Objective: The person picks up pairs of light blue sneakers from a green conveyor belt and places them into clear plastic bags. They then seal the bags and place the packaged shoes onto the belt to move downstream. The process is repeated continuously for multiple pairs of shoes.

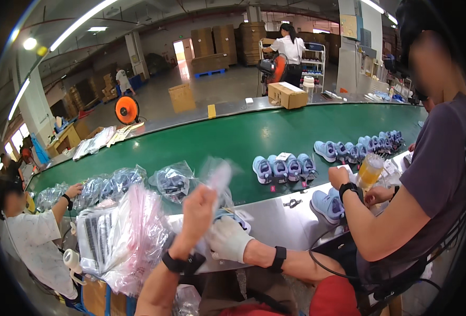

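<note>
Head view: the bare fingers of the left hand (198,206) are closed together, and a blurred clear plastic bag (221,176) is gripped by them in the air. By the right hand (229,240), which is covered with a white glove, a light blue shoe (225,214) is touched at the near edge of the metal bench (277,213); whether these fingers are clamped on it cannot be told, as they are partly hidden. To the left, a pile of plastic bags (135,231) is seen. Beyond, on the green belt (217,134), a bagged shoe (173,181) and a row of blue shoes (285,169) are placed.
</note>
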### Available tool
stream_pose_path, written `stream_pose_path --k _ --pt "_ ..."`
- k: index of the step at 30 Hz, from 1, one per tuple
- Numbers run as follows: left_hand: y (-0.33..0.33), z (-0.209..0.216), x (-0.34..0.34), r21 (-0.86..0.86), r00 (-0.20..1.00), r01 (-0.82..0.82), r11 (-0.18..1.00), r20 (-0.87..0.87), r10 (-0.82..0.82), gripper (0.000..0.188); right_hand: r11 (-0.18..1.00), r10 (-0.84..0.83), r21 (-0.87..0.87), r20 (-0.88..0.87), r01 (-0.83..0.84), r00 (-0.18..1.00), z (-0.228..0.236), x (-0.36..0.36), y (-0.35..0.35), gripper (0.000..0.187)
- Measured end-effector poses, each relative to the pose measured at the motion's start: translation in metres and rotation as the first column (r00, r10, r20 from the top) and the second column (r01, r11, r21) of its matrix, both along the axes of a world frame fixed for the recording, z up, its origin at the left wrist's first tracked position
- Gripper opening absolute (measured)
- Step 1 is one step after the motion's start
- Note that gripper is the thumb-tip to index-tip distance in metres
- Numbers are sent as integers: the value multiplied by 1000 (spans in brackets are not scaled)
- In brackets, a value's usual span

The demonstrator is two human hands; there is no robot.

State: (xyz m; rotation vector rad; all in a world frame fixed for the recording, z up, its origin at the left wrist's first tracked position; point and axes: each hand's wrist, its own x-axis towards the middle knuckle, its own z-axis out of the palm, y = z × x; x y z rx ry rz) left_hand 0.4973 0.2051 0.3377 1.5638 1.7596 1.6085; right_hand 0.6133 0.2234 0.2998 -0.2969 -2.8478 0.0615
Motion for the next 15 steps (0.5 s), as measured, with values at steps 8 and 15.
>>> stream_pose_path --k 8,15 --pt "27 -14 -23 -258 912 -57 964 -406 -55 22 930 299 203 63 -305 952 0 7 -16 22" --pt "3 2 13 -429 807 230 874 -417 -417 20 883 445 -96 -150 -460 883 -31 -13 -20 23"
